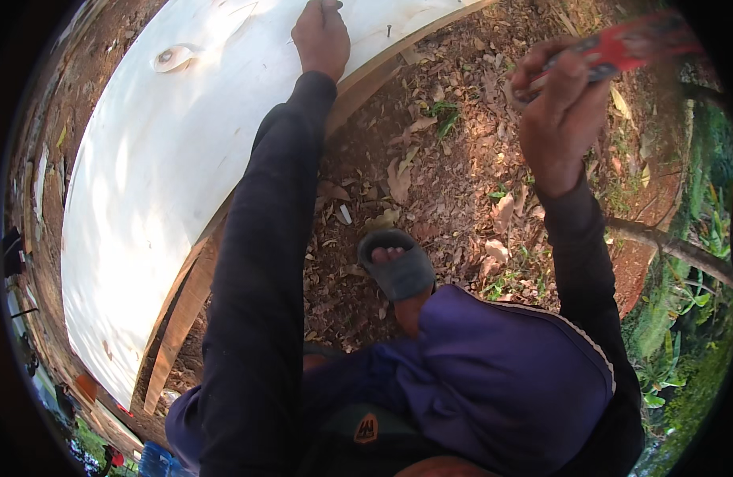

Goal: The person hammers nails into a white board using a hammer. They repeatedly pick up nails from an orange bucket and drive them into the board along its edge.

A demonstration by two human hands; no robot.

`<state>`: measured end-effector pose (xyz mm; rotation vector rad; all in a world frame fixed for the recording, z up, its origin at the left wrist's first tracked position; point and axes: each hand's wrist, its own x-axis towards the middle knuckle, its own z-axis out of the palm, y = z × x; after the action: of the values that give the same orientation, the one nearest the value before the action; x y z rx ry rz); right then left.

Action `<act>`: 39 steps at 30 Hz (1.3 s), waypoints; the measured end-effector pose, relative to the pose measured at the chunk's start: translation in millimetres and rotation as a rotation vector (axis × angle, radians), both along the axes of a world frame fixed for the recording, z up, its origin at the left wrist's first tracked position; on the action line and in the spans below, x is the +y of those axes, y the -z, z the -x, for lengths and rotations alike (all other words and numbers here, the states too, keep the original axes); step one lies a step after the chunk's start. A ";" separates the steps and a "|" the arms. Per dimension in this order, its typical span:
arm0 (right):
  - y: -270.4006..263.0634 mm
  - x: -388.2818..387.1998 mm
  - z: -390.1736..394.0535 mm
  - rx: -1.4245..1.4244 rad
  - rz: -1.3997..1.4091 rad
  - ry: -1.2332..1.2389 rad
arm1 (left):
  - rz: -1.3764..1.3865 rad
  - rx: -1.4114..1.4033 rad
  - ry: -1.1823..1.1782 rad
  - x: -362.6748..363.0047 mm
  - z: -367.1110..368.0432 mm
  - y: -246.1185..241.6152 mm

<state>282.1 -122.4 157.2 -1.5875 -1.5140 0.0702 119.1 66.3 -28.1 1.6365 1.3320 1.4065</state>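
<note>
My left hand (322,43) rests on a large white board (181,155), near the top of the view. Its fingers are closed together, with a small dark bit showing at the tips that I cannot make out. To the right of that hand, a nail (389,30) stands up from the board close to its edge. My right hand (557,113) is raised at the upper right, away from the board. It grips a red and dark hand tool (632,47), blurred by motion, so its exact kind is unclear.
Wooden boards (184,322) run under the white board's near edge. A pale roll, like tape (173,58), lies on top. Dry leaves (402,179) cover the ground around my sandalled foot (399,262). At the right, a branch (670,247) borders green plants; a blue container (155,460) sits lower left.
</note>
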 end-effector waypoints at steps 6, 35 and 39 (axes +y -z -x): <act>4.0 -20.4 -19.1 -0.224 0.557 0.060 | 0.086 -0.037 0.010 -8.9 2.1 -12.6; 15.7 -30.5 24.7 0.131 0.261 0.047 | -0.011 0.020 -0.040 -0.3 5.5 8.1; -0.1 -20.3 24.6 0.414 -0.331 -0.142 | -0.011 0.012 -0.043 5.3 4.9 2.3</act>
<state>257.5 -142.7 157.3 -1.1194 -1.2351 0.2048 114.2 71.6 -30.4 1.6345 1.3763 1.4331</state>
